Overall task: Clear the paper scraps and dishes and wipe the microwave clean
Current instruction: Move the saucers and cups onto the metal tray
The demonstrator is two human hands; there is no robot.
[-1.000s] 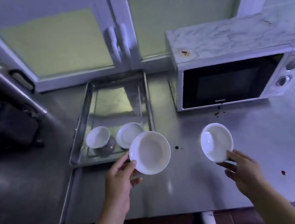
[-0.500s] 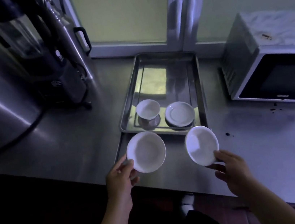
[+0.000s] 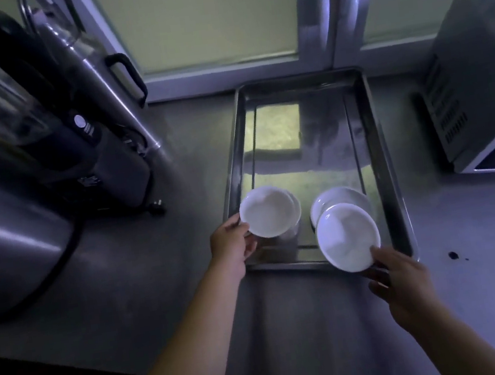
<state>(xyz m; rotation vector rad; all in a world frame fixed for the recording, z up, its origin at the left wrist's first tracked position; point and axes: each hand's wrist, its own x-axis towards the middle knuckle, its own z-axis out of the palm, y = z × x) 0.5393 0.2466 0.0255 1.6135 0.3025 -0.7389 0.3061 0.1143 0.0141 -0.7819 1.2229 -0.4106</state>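
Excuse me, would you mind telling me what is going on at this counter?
A person is putting dishes into the metal tray. The left hand holds a white dish by its rim above the tray's near left corner. The right hand holds a second dish, tilted, above a saucer lying in the tray. Neither held dish looks set down yet. The microwave stands at the right, with neither hand near it.

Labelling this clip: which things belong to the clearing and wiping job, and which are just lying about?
Job: left dish, right dish, saucer, tray, microwave.
Lying about: blender, urn.
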